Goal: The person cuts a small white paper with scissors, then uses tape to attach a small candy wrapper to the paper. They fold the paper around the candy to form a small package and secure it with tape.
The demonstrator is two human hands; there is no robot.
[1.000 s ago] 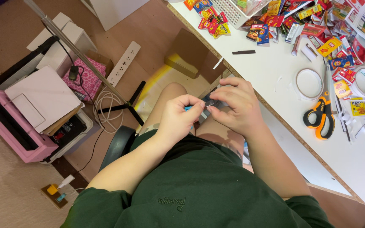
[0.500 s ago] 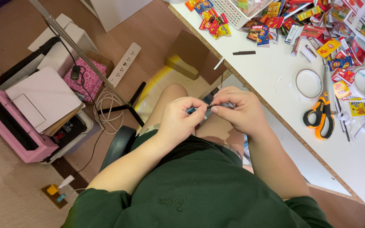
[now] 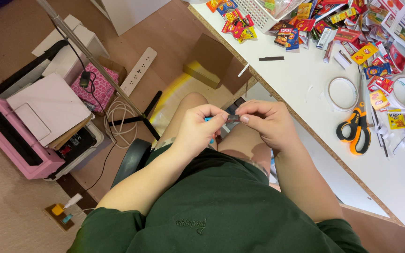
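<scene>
Head view, hands: we are pinching a small dark strip (image 3: 233, 118) between left hand (image 3: 198, 129) and right hand (image 3: 266, 124), fingertips pressed together above our lap.
Head view, grip: we are judging light, even pressure best.
Head view, table (image 3: 305, 89): scissors (image 3: 355, 129) lying nearby.

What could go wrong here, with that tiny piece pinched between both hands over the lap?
The small dark piece is pinched only by fingertips of the left hand and right hand, away from the table; if it slips, it likely drops to the floor. A blue item in the left hand may hamper that grip.
</scene>
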